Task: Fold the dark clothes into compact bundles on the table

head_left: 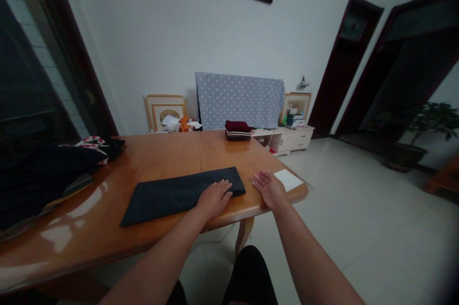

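A dark, long folded garment (168,195), perhaps trousers, lies flat near the front edge of the wooden table (172,152). My left hand (214,198) rests palm down on its right part, fingers stretched out. Just right of the garment's end, my right hand (269,188) is turned with the palm partly up and the fingers extended, holding nothing. Beside that hand, a white sheet (288,179) lies at the table's right corner.
A stack of folded clothes (238,130) stands at the table's far edge. Dark clothes (46,176) are heaped at the left. Beyond the table are a cloth-covered panel (240,99) and a white cabinet (294,139). A potted plant (412,137) stands at the right.
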`<act>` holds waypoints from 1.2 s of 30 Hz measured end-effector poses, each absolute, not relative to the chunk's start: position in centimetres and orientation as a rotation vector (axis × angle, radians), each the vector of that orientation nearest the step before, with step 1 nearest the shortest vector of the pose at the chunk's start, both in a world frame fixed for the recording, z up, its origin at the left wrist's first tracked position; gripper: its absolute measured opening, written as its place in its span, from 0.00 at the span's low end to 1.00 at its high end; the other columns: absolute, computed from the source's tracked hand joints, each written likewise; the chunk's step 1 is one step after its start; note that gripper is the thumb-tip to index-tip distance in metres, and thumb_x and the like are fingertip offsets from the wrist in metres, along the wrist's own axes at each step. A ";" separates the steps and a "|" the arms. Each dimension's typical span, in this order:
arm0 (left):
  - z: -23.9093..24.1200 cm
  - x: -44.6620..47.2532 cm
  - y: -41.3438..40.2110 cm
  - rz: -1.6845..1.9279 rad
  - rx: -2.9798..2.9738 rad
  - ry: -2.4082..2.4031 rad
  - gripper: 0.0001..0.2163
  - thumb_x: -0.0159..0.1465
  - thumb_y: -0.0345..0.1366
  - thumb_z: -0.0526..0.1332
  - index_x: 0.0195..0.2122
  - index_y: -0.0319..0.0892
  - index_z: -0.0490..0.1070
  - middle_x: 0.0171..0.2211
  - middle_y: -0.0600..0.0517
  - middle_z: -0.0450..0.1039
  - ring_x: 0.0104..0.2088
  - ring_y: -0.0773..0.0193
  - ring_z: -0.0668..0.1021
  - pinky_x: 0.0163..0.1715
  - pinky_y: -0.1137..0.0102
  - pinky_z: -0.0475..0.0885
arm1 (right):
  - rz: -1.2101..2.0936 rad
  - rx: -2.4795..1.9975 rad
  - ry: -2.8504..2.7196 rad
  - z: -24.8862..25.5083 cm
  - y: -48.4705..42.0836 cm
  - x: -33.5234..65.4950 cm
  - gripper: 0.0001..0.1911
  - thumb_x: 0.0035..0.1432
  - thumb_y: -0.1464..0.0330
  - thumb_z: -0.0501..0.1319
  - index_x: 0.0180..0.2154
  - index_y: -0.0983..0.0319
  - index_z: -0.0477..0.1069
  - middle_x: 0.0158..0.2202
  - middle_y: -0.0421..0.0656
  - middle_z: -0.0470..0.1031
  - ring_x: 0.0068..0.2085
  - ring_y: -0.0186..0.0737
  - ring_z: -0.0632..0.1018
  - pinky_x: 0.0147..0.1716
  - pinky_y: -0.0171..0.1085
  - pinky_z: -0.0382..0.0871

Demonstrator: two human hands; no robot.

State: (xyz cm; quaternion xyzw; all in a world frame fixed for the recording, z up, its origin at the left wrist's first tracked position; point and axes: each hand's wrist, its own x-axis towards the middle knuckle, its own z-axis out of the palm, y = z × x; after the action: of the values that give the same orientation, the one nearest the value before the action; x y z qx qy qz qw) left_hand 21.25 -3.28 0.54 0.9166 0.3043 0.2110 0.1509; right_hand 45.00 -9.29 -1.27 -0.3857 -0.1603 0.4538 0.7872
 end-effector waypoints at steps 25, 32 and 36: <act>1.1 21.6 -4.3 0.727 2.408 1.000 0.21 0.66 0.47 0.57 0.56 0.46 0.73 0.60 0.47 0.70 0.63 0.54 0.69 0.65 0.57 0.57 | 0.904 -1.440 -0.792 0.5 -9.9 42.0 0.07 0.55 0.65 0.61 0.28 0.61 0.67 0.24 0.44 0.76 0.19 0.34 0.73 0.13 0.30 0.53; 0.1 21.9 -4.3 0.643 2.585 1.010 0.21 0.63 0.39 0.59 0.58 0.50 0.72 0.63 0.48 0.67 0.65 0.54 0.65 0.65 0.52 0.54 | 1.033 -1.401 -0.755 0.2 -10.8 42.4 0.05 0.55 0.70 0.62 0.27 0.61 0.67 0.20 0.44 0.75 0.18 0.35 0.74 0.11 0.29 0.53; 0.2 21.9 -4.0 0.729 2.473 1.027 0.17 0.68 0.40 0.54 0.55 0.51 0.74 0.59 0.51 0.71 0.63 0.57 0.68 0.65 0.54 0.57 | 1.089 -1.368 -0.696 0.4 -11.1 42.2 0.05 0.57 0.68 0.62 0.29 0.62 0.68 0.22 0.46 0.76 0.20 0.37 0.75 0.15 0.31 0.66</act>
State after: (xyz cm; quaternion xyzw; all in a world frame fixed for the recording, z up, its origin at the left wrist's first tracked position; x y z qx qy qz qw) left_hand 21.90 -3.97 0.16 0.8762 0.3639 0.2582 0.1820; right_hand 42.20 -11.05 0.38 -0.5876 -0.2990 0.4674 0.5890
